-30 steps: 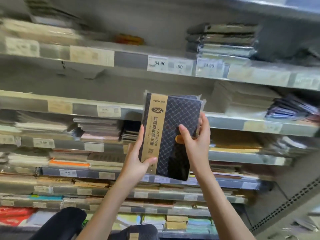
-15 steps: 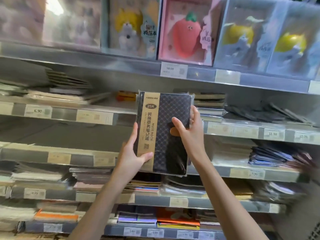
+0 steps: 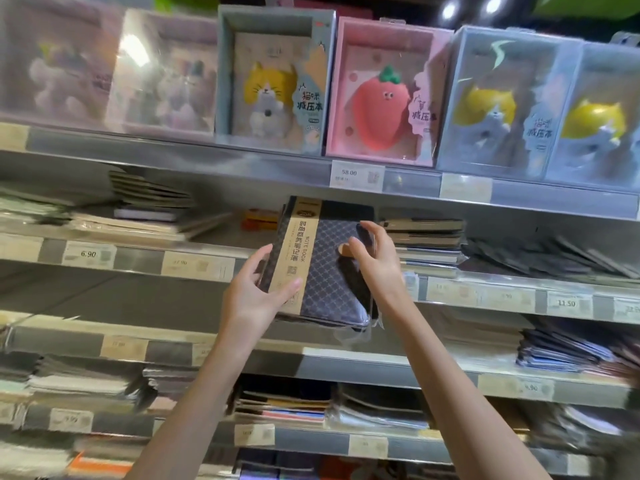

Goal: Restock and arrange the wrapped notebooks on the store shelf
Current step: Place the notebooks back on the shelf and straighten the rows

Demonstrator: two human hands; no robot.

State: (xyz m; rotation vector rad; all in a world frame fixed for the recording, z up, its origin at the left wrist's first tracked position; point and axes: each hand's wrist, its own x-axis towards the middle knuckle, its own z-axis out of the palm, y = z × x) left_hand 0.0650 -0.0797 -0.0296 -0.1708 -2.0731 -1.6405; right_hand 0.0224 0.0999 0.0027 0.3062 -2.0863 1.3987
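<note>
Several metal shelves (image 3: 194, 161) fill the wall in front of the person, one above another, each with a strip of price labels along its front edge. On the far left of the top shelf stand pale boxes (image 3: 104, 71) that are too blurred to read. Below them, on the second shelf, flat stacks of notebooks (image 3: 145, 209) lie on their sides, and a label marked 6.90 (image 3: 88, 253) sits on the edge under them.

Toward the middle, a grey box with a yellow cat (image 3: 273, 84) and a pink box with a strawberry figure (image 3: 381, 95) stand side by side on the top shelf, above a label marked 58.00 (image 3: 349, 173). Under this, the left hand (image 3: 252, 299) grips the near left edge of the wrapped notebook (image 3: 329, 265), thumb on its tan band. The right hand (image 3: 374, 261) holds the right side, fingers curled over the edge, thumb on the cover. This dark, diamond-patterned notebook tilts back, its far end reaching into the second shelf's opening, its near end still out in front.

Just right of it lies another stack of notebooks (image 3: 426, 244). Farther right, blue boxes with yellow figures (image 3: 540, 105) stand on top, and dark flat packs (image 3: 554, 258) are spread below, above a label marked 11.50 (image 3: 566, 303).
</note>
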